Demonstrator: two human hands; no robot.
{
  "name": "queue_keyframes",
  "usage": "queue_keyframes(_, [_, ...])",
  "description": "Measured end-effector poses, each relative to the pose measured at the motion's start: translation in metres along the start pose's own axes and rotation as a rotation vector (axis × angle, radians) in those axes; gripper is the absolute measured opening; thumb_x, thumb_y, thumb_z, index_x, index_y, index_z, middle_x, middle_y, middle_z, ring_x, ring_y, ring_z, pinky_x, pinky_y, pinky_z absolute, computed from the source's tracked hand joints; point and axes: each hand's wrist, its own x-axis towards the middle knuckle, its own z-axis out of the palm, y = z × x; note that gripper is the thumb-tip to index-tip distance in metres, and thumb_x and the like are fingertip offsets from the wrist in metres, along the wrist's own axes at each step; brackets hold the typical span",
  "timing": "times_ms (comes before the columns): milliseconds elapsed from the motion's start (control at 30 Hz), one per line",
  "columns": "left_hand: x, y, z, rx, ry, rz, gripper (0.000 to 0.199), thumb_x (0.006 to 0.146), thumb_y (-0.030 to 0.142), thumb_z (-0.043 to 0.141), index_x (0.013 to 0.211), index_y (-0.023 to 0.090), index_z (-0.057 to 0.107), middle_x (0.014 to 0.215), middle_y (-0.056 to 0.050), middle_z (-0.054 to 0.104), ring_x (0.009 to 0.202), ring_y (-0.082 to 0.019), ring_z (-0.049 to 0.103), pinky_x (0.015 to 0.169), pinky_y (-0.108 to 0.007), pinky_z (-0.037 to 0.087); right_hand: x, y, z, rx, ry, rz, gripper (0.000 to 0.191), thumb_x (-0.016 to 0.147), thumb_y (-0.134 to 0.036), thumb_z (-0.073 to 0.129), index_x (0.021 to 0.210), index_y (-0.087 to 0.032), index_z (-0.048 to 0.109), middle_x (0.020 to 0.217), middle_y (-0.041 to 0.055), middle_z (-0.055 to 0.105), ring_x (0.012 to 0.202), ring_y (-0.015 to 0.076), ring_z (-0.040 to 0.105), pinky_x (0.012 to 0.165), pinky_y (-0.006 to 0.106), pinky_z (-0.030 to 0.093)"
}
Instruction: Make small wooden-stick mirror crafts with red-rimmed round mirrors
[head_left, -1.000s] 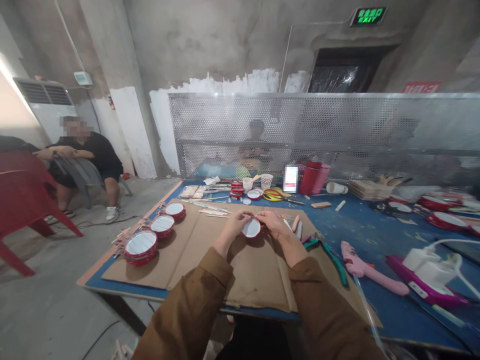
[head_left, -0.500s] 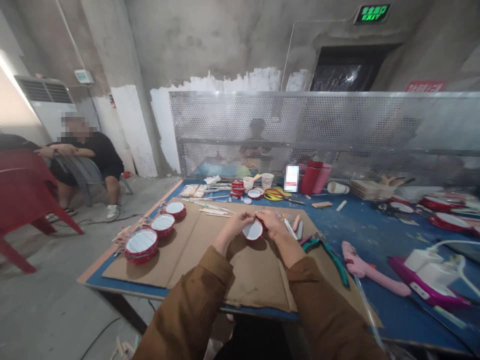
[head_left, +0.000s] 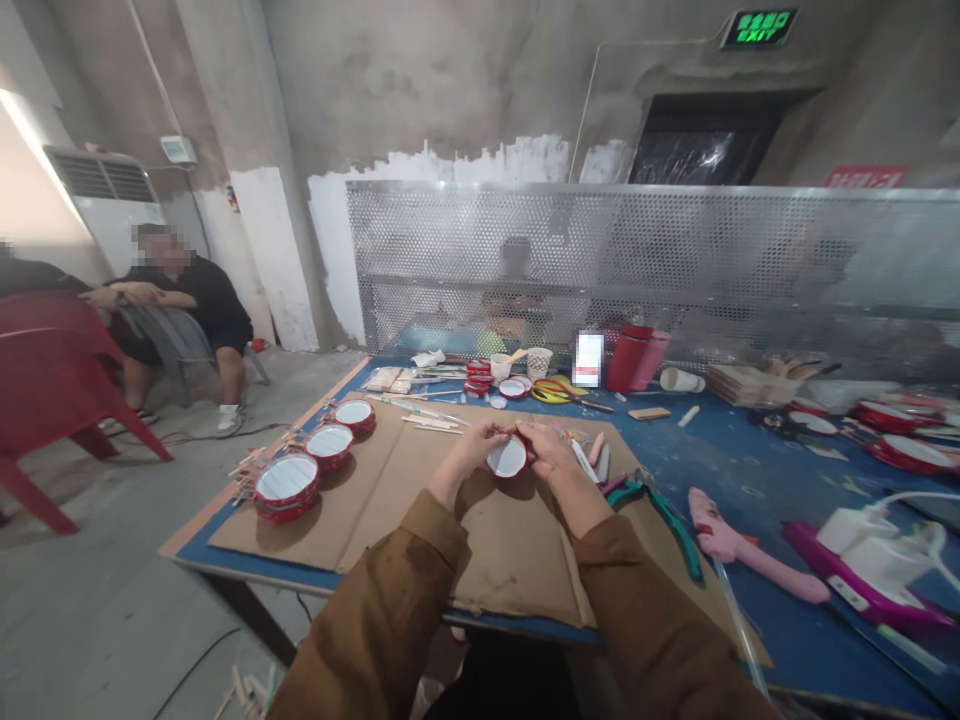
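Observation:
A small round piece with a white face and red rim (head_left: 507, 456) is held over the cardboard sheet (head_left: 420, 500). My left hand (head_left: 478, 446) pinches its upper left edge, and my right hand (head_left: 543, 448) grips the upper right edge; the fingers of both are bent and nearly meet at the top. Whatever sits between the fingertips is too small to make out. On the cardboard's left side stand stacks of similar red-rimmed pieces, a large one (head_left: 286, 486), a middle one (head_left: 329, 446) and a smaller one (head_left: 355, 417), with thin sticks at their left.
Right of the cardboard lie green-handled pliers (head_left: 675, 530), a pink glue gun (head_left: 750, 560) and a purple power strip (head_left: 862, 585). Behind are yellow scissors (head_left: 555, 390), paper cups, a lit phone (head_left: 589, 360) and a red bottle (head_left: 628, 358). A seated person (head_left: 202, 300) is at the left.
The whole view has shifted slightly, so the surroundings sit a little further right. Both hands keep their hold on the round piece, with hardly any change in finger position.

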Motion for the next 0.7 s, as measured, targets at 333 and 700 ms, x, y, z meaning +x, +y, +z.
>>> queue_keyframes(333, [-0.001,0.001,0.018,0.101,0.053,-0.055,0.011,0.08,0.017,0.061,0.09,0.015,0.058,0.07,0.001,0.06,0.056,-0.009,0.055,0.048,-0.017,0.039,-0.002,-0.012,-0.019,0.094,0.033,0.1,0.033,0.067,-0.047,0.067,0.065,-0.022,0.045,0.047,-0.0091,0.037,0.037,0.0062,0.027,0.037,0.02,0.022])
queue_keyframes(700, [0.001,0.009,0.036,0.293,0.313,-0.053,0.007,0.075,0.011,0.063,0.073,0.017,0.058,0.058,0.004,0.052,0.056,-0.01,0.05,0.05,-0.019,0.035,-0.012,-0.028,-0.03,-0.753,0.019,-0.072,0.032,0.079,-0.041,0.053,0.058,-0.018,0.055,0.053,-0.0008,0.055,0.055,0.0129,0.05,0.051,0.023,0.028])
